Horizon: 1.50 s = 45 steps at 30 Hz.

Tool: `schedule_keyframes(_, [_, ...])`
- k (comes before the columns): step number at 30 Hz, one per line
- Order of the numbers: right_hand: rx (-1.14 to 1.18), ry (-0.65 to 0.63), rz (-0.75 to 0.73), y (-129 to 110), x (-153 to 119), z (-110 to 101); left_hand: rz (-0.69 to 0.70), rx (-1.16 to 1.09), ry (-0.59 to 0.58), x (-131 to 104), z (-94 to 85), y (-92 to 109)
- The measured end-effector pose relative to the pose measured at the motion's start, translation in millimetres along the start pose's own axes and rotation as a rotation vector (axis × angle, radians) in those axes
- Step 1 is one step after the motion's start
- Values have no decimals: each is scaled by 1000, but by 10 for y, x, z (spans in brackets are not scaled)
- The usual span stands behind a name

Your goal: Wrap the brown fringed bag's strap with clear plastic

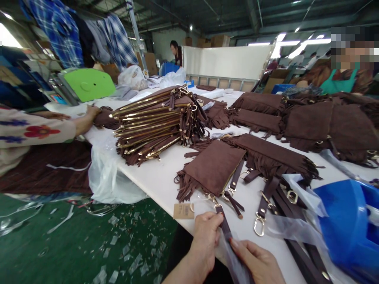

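— What can't you make out from here?

— My right hand (257,262) is cut off by the bottom of the view, so I see only its knuckles and fingertips. The lower end of the brown strap (227,232) disappears between my hands under a clear plastic sleeve (237,264), and the print on the paper tag (183,211) is too small to read.

— Where's the strap against your hands?

— At the near edge of the white table (160,177). My left hand (207,236) pinches it just below its gold clasp (213,201); my right hand is closed on the strap and sleeve lower down.

— How does it look?

— Narrow, dark brown, running up to the fringed suede pouch (211,167), which lies flat just beyond my hands. A co-worker's hand (89,116) rests at the table's left edge beside a stack of pouches (156,124).
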State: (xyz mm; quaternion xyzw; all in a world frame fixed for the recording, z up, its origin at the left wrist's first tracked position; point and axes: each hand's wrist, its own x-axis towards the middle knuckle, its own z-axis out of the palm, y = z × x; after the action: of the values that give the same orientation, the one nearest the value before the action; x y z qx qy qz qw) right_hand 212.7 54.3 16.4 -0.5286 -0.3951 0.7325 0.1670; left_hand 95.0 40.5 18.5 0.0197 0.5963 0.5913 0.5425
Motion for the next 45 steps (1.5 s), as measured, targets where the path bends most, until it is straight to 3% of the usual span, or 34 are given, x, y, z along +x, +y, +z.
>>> schedule_keyframes(7, [-29, 119, -151, -286, 244, 264, 29, 14, -43, -55, -35, 54])
schedule_keyframes(12, [-48, 103, -174, -228, 312, 268, 98, -51, -96, -29, -87, -256])
schedule_keyframes(17, [-288, 33, -352, -335, 405, 232, 101, -90, -79, 43, -189, -462])
schedule_keyframes(21, [-373, -20, -325, -480, 532, 315, 122, 20, -87, -26, -343, -363])
schedule_keyframes(26, [-362, -7, -286, -487, 662, 432, 130, 68, -22, -127, -432, -143])
schedule_keyframes(31, [-344, -41, -276, -468, 715, 421, 63, -67, -5, -114, -376, 8])
schedule_keyframes(40, [-215, -182, -166, -517, 660, 391, 7, -115, 13, 19, -228, 173])
schedule_keyframes(45, [-162, -198, -158, -484, 633, 331, 5, -107, 30, 63, -189, 229])
